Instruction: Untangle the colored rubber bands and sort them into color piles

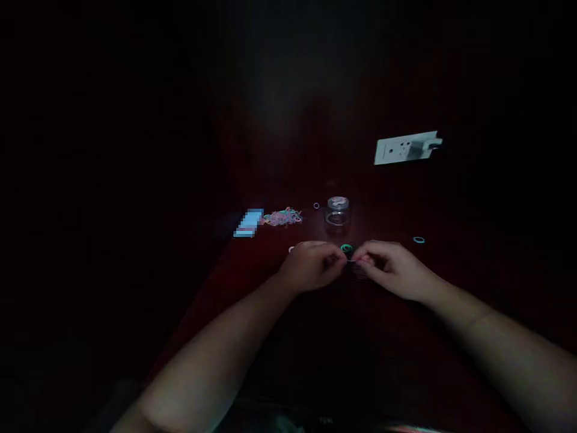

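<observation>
My left hand and my right hand face each other over the dark table, fingertips pinched a short gap apart. A thin pale elastic band stretches between them; its ends are hidden in my fingers. Just beyond the fingertips lies a green hair band. A pinkish ring peeks out past my left hand. Farther back stands a small clear jar with something pinkish at its top.
A heap of multicoloured bands lies at the back left, beside a blurred bright rectangle. One small ring is left of the jar, and a blue band lies right. A white socket panel holds a plug. Surroundings are very dark.
</observation>
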`<state>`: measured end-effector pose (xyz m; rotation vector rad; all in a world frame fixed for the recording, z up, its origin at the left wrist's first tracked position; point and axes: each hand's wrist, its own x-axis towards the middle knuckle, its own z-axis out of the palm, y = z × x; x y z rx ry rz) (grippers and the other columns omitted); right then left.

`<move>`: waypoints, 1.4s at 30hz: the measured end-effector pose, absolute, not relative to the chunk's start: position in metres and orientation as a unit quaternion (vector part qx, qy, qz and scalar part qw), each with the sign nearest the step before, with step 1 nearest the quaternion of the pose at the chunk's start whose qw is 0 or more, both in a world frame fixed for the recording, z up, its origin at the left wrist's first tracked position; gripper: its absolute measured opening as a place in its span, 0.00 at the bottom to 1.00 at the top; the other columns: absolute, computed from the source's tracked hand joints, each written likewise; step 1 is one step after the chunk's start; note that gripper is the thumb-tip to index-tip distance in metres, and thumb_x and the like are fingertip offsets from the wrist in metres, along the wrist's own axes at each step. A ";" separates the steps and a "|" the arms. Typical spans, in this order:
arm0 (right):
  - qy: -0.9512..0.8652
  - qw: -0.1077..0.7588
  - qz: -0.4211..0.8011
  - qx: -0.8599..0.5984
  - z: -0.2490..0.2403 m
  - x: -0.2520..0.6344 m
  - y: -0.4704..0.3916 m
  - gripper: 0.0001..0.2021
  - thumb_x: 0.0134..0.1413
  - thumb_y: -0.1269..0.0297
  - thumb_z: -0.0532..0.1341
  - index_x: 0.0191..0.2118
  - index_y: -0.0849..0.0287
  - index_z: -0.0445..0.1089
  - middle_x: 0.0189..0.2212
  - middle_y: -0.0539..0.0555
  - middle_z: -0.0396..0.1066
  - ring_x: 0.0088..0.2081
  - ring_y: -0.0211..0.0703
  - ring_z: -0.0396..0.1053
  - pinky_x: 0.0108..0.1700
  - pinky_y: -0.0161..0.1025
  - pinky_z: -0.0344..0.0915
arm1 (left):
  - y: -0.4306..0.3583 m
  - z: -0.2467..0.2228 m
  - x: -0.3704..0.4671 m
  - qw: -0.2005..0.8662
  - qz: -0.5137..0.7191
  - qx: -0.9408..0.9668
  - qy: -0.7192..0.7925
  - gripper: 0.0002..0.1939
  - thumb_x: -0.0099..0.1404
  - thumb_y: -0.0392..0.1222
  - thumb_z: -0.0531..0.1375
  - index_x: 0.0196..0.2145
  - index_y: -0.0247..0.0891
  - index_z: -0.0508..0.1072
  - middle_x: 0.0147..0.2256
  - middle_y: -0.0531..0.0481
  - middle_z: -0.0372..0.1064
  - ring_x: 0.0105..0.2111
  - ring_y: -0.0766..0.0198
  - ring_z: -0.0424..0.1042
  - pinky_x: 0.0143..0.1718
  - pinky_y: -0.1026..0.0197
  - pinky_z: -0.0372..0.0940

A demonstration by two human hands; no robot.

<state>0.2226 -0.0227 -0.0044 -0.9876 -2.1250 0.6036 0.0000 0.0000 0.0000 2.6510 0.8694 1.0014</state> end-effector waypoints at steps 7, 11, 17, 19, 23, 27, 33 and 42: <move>-0.821 0.349 0.243 -0.382 -0.002 0.223 -0.021 0.08 0.60 0.62 0.59 0.33 0.60 0.71 0.23 0.50 0.67 0.25 0.38 0.62 0.27 0.34 0.60 | -0.001 0.002 -0.001 0.091 0.339 0.891 0.287 0.06 0.64 0.41 0.59 0.36 0.40 0.76 0.29 0.54 0.75 0.28 0.69 0.73 0.31 0.66 0.65; -0.822 0.346 0.243 -0.381 -0.002 0.223 -0.020 0.09 0.60 0.62 0.59 0.32 0.60 0.71 0.23 0.51 0.69 0.25 0.38 0.64 0.27 0.35 0.61 | -0.003 0.004 -0.001 0.106 0.337 0.890 0.287 0.07 0.65 0.43 0.60 0.36 0.39 0.76 0.29 0.54 0.75 0.28 0.69 0.73 0.31 0.66 0.66; -0.824 0.345 0.242 -0.378 -0.001 0.222 -0.021 0.09 0.60 0.61 0.59 0.31 0.60 0.71 0.24 0.52 0.71 0.25 0.39 0.66 0.28 0.35 0.61 | -0.003 0.004 0.000 0.118 0.337 0.889 0.286 0.09 0.63 0.48 0.63 0.35 0.39 0.76 0.30 0.54 0.76 0.27 0.69 0.73 0.30 0.66 0.66; -0.824 0.345 0.246 -0.377 -0.001 0.222 -0.020 0.09 0.60 0.61 0.59 0.31 0.60 0.71 0.24 0.52 0.71 0.25 0.39 0.66 0.27 0.35 0.61 | -0.002 0.004 0.000 0.114 0.336 0.888 0.291 0.09 0.63 0.47 0.64 0.35 0.39 0.76 0.30 0.54 0.76 0.27 0.69 0.73 0.30 0.66 0.66; -0.828 0.344 0.234 -0.376 -0.002 0.223 -0.019 0.08 0.59 0.62 0.60 0.31 0.60 0.71 0.25 0.52 0.71 0.26 0.38 0.66 0.28 0.35 0.62 | -0.001 0.003 0.001 0.111 0.334 0.888 0.294 0.08 0.63 0.46 0.63 0.34 0.39 0.75 0.29 0.54 0.75 0.27 0.69 0.73 0.30 0.66 0.66; -0.832 0.341 0.225 -0.375 -0.002 0.223 -0.019 0.09 0.59 0.62 0.60 0.31 0.60 0.71 0.24 0.52 0.70 0.25 0.38 0.65 0.28 0.35 0.61 | -0.001 0.003 0.000 0.115 0.334 0.889 0.293 0.08 0.63 0.46 0.63 0.35 0.39 0.75 0.30 0.54 0.75 0.27 0.69 0.72 0.30 0.66 0.66; -0.836 0.347 0.206 -0.372 -0.001 0.222 -0.020 0.10 0.59 0.61 0.60 0.29 0.60 0.71 0.22 0.50 0.67 0.24 0.37 0.63 0.27 0.34 0.60 | -0.001 0.002 -0.002 0.115 0.331 0.892 0.286 0.13 0.62 0.51 0.64 0.38 0.39 0.74 0.32 0.52 0.74 0.29 0.68 0.72 0.31 0.65 0.66; -0.845 0.349 0.199 -0.354 0.001 0.222 -0.020 0.09 0.59 0.63 0.60 0.30 0.60 0.72 0.23 0.50 0.67 0.25 0.37 0.63 0.28 0.34 0.60 | 0.000 0.003 0.000 0.130 0.322 0.893 0.287 0.12 0.63 0.49 0.64 0.40 0.40 0.76 0.35 0.52 0.77 0.30 0.68 0.73 0.33 0.64 0.68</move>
